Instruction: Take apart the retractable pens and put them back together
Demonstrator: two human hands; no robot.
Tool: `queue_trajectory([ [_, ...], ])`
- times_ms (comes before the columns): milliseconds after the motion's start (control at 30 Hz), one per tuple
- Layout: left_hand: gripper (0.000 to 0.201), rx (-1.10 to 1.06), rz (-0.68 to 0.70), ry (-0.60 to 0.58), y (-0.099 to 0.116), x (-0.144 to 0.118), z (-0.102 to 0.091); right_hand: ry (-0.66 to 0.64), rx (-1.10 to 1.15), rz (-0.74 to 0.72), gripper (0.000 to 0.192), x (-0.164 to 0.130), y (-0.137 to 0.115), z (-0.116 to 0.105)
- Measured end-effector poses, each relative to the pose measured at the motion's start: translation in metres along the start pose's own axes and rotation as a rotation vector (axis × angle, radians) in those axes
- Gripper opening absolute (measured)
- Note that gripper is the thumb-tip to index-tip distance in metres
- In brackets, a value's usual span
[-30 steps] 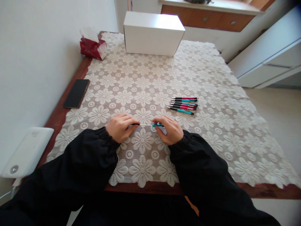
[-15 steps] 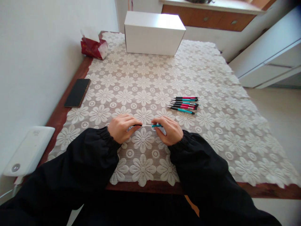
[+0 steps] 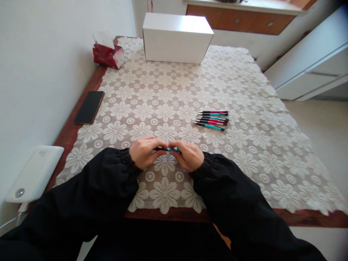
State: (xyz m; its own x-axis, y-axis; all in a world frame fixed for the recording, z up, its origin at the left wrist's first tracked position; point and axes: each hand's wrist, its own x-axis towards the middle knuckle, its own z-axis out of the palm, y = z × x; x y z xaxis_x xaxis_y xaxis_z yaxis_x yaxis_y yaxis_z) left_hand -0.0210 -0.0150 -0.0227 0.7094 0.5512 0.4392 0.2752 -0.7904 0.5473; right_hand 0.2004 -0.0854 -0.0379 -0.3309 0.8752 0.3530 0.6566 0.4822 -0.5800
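Both my hands hold one teal and black pen just above the lace tablecloth, near the table's front edge. My left hand pinches the black end and my right hand grips the teal barrel. The two hands almost touch, and only a short piece of the pen shows between the fingers. A row of several pens, teal and pink with black tips, lies on the cloth to the right, beyond my right hand.
A white box stands at the table's far end, with a red tissue pack to its left. A black phone lies by the left edge. A white device sits off the table at the left, against the wall.
My hands have come together. The thin white refill seen between the pen's two parts has slid inside, so the parts now meet.
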Motion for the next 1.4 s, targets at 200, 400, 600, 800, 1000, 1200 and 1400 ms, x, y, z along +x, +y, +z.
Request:
queue_trajectory([
  [200,0.011,-0.040,-0.008,0.009,0.003,-0.001,-0.001,-0.009,-0.019,-0.021,0.014,0.001,0.000,-0.003],
  [400,0.008,-0.069,-0.024,0.019,0.008,-0.001,-0.003,-0.052,-0.122,-0.014,0.024,0.003,-0.004,-0.009],
  [600,0.007,-0.086,-0.015,0.049,0.006,0.000,-0.003,-0.046,-0.153,0.017,0.028,0.002,-0.004,-0.010],
  [800,0.007,-0.093,-0.015,0.060,0.007,0.000,-0.003,-0.032,-0.167,0.043,0.033,0.002,-0.003,-0.011],
  [1000,0.006,-0.086,-0.030,0.069,0.007,0.000,-0.004,-0.014,-0.183,0.033,0.039,0.003,-0.003,-0.012],
  [1200,0.007,-0.097,-0.044,0.080,0.006,0.000,-0.004,-0.011,-0.209,0.029,0.038,0.002,-0.002,-0.016],
  [1400,0.007,-0.109,-0.050,0.082,0.003,-0.001,-0.003,0.010,-0.263,-0.044,0.040,0.005,0.000,-0.019],
])
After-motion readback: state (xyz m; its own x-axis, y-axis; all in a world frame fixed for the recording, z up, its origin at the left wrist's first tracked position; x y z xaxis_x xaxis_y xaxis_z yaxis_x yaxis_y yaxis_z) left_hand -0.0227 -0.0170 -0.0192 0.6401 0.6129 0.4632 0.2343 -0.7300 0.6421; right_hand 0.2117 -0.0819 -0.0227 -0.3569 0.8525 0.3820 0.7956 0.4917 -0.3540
